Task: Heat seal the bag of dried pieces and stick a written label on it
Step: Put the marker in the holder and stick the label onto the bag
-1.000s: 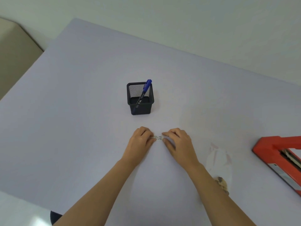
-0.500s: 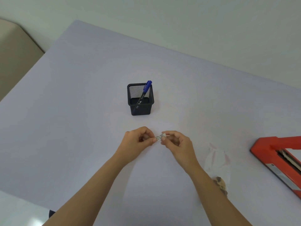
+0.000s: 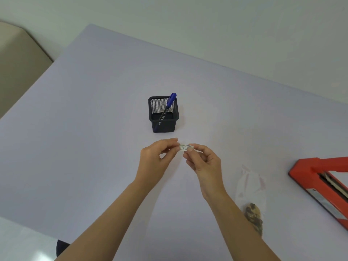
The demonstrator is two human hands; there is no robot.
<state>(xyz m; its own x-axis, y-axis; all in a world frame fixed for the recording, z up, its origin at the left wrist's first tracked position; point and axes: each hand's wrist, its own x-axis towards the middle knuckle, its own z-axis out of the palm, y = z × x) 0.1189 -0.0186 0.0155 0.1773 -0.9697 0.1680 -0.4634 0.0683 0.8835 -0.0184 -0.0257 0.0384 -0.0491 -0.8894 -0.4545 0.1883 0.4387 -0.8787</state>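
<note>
- Here, the left hand (image 3: 156, 157) and right hand (image 3: 203, 162) each pinch one end of the small written label (image 3: 185, 147), apparently just above the table (image 3: 94, 147).
- The bag of dried pieces (image 3: 252, 187) lies beside the right forearm, apart from the red heat sealer (image 3: 308, 170).

paper label (image 3: 186, 147), matt, in the pinch; beyond it a black metal-mesh holder (image 3: 163, 117); right of it a clear glossy plastic bag (image 3: 251, 187); table (image 3: 94, 129) smooth, matt.
</note>
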